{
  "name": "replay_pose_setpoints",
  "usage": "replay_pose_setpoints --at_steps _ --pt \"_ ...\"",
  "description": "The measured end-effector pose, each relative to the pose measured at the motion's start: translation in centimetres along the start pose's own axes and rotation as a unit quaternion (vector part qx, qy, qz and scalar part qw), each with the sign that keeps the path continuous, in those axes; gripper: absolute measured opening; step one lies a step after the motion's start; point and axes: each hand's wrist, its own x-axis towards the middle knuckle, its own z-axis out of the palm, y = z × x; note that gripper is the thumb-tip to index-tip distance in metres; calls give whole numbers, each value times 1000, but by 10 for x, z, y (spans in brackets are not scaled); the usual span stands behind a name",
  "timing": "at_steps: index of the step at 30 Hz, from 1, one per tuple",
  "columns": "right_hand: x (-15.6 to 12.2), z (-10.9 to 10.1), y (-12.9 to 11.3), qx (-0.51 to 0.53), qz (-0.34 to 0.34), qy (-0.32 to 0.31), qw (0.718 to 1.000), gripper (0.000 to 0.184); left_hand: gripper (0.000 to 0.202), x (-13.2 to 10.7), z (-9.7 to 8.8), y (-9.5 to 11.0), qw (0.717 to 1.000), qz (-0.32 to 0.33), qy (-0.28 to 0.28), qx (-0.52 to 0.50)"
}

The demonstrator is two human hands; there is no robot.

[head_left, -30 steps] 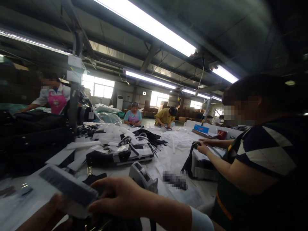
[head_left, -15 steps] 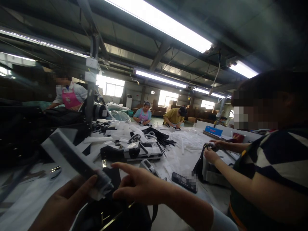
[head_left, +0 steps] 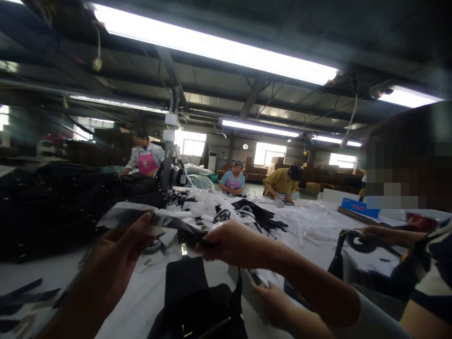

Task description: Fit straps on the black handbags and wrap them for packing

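My left hand [head_left: 122, 254] is closed on a clear plastic sleeve [head_left: 123, 212], pinching it between thumb and fingers. A black strap [head_left: 185, 227] runs out of the sleeve's right end. Its far end is gripped by my right hand [head_left: 235, 242], so the strap spans the gap between both hands. Below them lies a black bag [head_left: 197, 306] with gold-coloured metal fittings and a raised flap. A metal clasp [head_left: 183, 248] shows just above the flap. Under my right forearm another person's hand [head_left: 278, 301] touches a greyish panel whose kind I cannot make out.
White wrapping pieces and black straps [head_left: 261, 214] are heaped on the white table [head_left: 137, 287]. Black bags [head_left: 63, 207] are piled at left. A co-worker at right has a hand by a dark tape roll [head_left: 362, 241]. Beyond stands a blue box [head_left: 358, 206]; several people work farther back.
My right hand has gone from pointing to gripping the strap, which now extends from the sleeve. The view has swung left. A co-worker's hand has come in under my right arm.
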Motion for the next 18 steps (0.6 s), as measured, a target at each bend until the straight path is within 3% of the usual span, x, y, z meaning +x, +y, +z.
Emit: replay_pose_setpoints --at_steps 2,4,7,10,12,18 --pt "12 4 -5 -60 -17 131 989 29 29 1 3 11 999 42 -23 -5" --pt "23 6 -13 -18 -57 177 982 46 42 -1 7 19 996 72 -58 2" --pt "36 7 -27 188 -97 119 970 66 50 -3 9 25 994 76 -80 23" --pt "47 8 -35 328 -79 92 937 54 53 -4 5 24 991 69 -104 55" --pt "51 6 -34 362 -68 68 927 48 53 -4 1 23 990 68 -107 67" --pt "45 -11 -15 339 -20 -8 941 40 43 -2 -7 22 990 93 -88 53"
